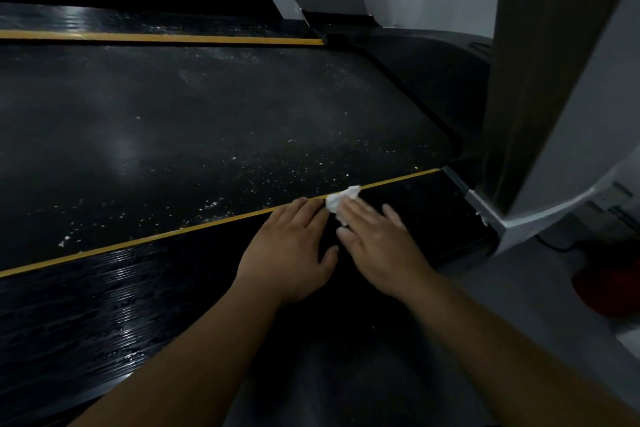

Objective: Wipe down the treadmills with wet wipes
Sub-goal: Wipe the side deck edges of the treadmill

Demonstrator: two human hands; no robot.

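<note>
Right hand flat, pressing wipe; left hand flat, empty. Best to press firmly and follow the stripe.

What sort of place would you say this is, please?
Most likely a gym: a black treadmill belt edged by a yellow stripe, its grey upright, and a wet wipe under the right hand.

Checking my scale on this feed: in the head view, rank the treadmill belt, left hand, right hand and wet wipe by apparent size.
1. treadmill belt, by far the largest.
2. left hand and right hand: they look alike, not ranked.
3. wet wipe, smallest, partly hidden under the right hand.
</note>
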